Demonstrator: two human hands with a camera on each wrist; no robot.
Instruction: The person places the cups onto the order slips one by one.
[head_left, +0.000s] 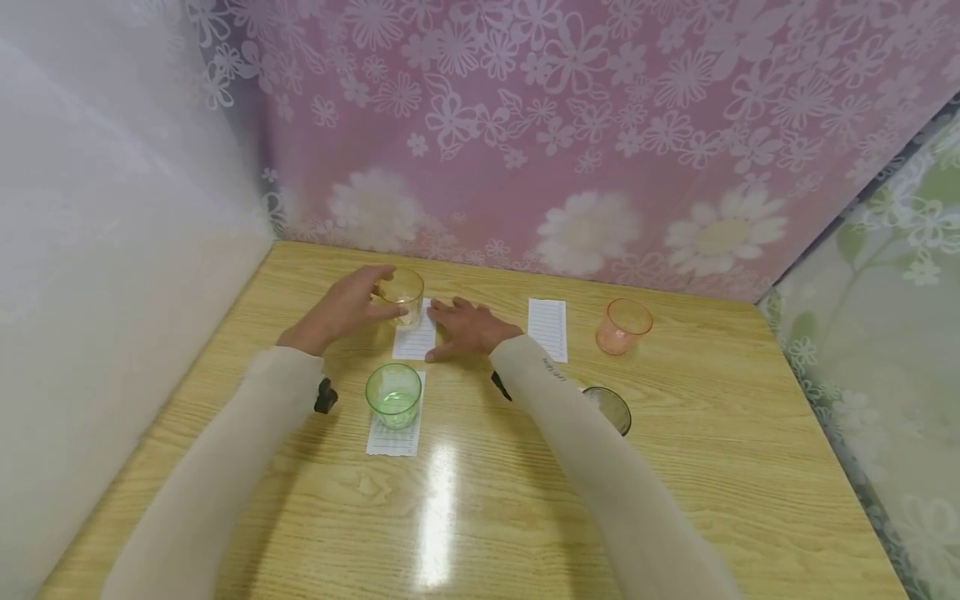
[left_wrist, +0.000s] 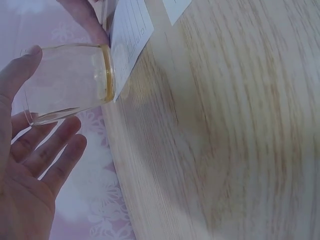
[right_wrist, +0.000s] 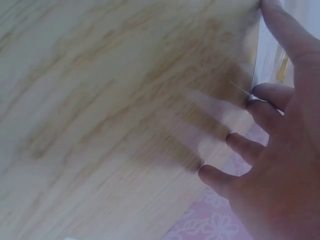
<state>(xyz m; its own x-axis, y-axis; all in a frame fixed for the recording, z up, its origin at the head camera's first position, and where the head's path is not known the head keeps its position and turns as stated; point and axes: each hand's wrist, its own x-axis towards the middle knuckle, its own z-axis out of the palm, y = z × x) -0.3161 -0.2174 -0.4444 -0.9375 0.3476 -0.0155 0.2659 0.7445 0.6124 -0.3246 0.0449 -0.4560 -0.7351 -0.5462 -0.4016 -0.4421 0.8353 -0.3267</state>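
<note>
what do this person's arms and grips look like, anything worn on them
Both arms wear long cream sleeves; the right sleeve carries small dark lettering near its cuff, while none shows on the left sleeve. A small black piece sits at the left wrist, another at the right. Left grip and right grip are gloveless.

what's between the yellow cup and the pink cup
In the head view, going from the yellow cup: part of one lined sheet, the right hand, a second lined sheet, then bare table up to the pink cup.
</note>
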